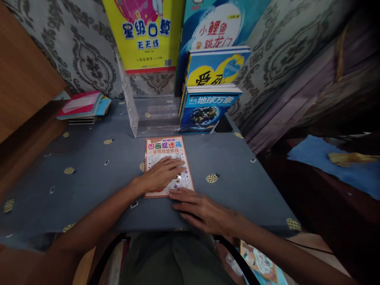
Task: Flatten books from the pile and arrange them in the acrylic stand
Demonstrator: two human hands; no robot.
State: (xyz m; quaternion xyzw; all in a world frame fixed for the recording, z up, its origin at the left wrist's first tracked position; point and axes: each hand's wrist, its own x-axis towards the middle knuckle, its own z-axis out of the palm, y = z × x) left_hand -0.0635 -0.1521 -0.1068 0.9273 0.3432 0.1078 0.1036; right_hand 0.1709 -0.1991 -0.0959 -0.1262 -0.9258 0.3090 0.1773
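A thin orange-bordered picture book [165, 150] lies flat on the dark blue tablecloth [89, 174] in front of me. My left hand [162, 174] rests palm down on the book's lower half with fingers spread. My right hand [202, 209] lies flat on the cloth just below the book's bottom right corner, its fingertips touching the book's lower edge. Neither hand grips anything.
A clear acrylic book stand [142, 114] stands behind the book, with blue books [208, 109] upright in its right side. Large yellow [145, 35] and blue [213, 27] books lean on the wall. A small stack of books [81, 107] lies far left. The table's edge drops off at right.
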